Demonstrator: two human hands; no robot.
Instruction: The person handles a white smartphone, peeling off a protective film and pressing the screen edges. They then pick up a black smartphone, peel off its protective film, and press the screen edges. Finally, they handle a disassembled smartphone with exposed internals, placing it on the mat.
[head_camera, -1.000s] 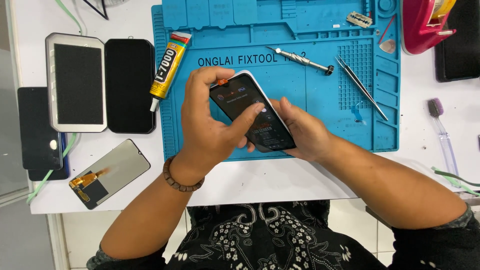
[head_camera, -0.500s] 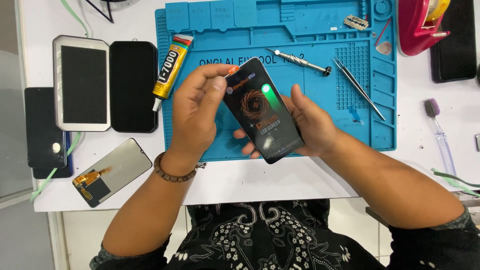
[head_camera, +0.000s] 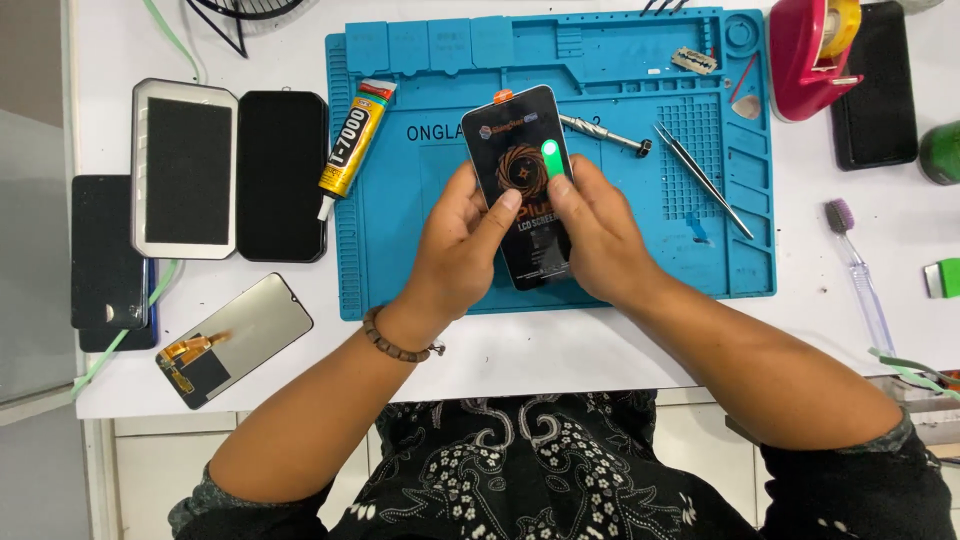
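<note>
The white tabletop (head_camera: 560, 350) carries a large blue rubber repair mat (head_camera: 640, 250) with small compartments along its far edge. Above the middle of this mat, both hands hold a black rectangular phone screen with a protective film and a green pull tab (head_camera: 524, 190), its long side running from near to far and a little tilted.

The left hand (head_camera: 455, 245) comes from the near left, with a brown bead bracelet (head_camera: 398, 338) on the wrist; its fingers are closed on the left edge of the screen and the thumb presses on the front. The right hand (head_camera: 600, 240) comes from the near right; its fingers grip the right edge and the thumb lies just near the green tab. The near end of the screen is hidden behind the two hands, and the fingers under it cannot be seen.

On the left of the mat lie a white-framed tablet (head_camera: 185, 168), a black glass panel (head_camera: 282, 175) and a loose display with an orange flex cable (head_camera: 235, 338). A yellow glue tube (head_camera: 352, 145) lies on the left edge of the mat, thin metal tweezers (head_camera: 703, 180) on the right part. A red tape dispenser (head_camera: 822, 50) at far right is cut off by the frame.
</note>
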